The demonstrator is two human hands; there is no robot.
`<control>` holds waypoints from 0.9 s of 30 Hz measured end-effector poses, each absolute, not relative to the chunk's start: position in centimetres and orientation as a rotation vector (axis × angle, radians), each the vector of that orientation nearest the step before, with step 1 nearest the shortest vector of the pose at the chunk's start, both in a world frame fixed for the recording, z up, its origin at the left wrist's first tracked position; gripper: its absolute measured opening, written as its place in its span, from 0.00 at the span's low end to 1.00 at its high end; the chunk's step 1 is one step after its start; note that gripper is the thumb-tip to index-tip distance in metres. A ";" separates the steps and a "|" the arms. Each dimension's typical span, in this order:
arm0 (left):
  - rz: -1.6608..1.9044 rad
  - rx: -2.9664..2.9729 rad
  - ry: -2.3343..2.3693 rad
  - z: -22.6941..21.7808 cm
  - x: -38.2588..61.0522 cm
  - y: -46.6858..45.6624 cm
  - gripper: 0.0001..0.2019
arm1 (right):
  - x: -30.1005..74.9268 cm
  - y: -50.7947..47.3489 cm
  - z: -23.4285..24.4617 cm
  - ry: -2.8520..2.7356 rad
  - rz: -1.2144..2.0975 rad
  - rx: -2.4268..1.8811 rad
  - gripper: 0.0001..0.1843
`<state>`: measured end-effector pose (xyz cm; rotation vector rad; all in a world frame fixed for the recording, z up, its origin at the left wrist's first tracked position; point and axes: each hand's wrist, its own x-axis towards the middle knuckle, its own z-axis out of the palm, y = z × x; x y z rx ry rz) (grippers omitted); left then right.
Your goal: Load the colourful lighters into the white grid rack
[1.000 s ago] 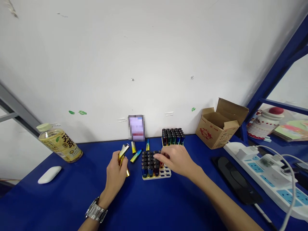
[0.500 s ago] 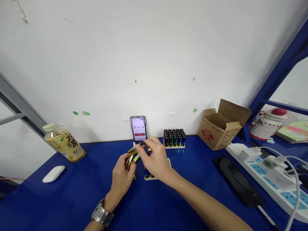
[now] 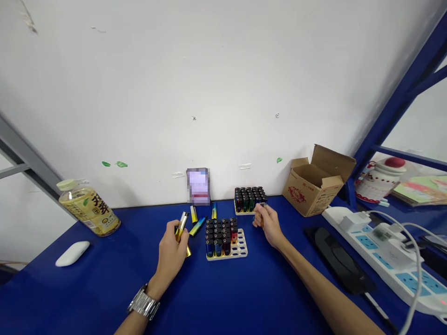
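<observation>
My left hand is closed around gold lighters, at least one of which sticks up past the fingers. Another gold lighter shows on the table at the edge of this hand. To the right stands a white tray with oval holes, holding rows of upright dark-ended lighters; its right-hand holes are bare. My right hand is curled beside the back tray, pinching a slim gold lighter mostly hidden by the fingers. Several colored lighters fill the back tray.
Loose yellow-blue lighters lie behind my left hand. A phone leans against the wall. An open carton, black phone and power strip are right; a drink bottle and white case left.
My hands, close together before, have moved apart. The right one went right to the back tray, uncovering the front tray. The left one stayed near its place, still holding gold lighters.
</observation>
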<state>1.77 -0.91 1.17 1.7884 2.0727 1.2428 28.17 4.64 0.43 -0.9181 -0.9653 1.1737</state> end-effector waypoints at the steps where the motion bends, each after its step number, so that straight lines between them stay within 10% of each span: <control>1: 1.239 1.795 2.075 1.1 1.8 -0.9 0.10 | 28.2 4.6 -0.1 -1.013 1.182 -0.957 0.23; 27: 1.180 1.804 2.080 1.1 1.7 -0.8 0.10 | 28.2 4.2 -1.5 -1.361 0.960 -1.063 0.16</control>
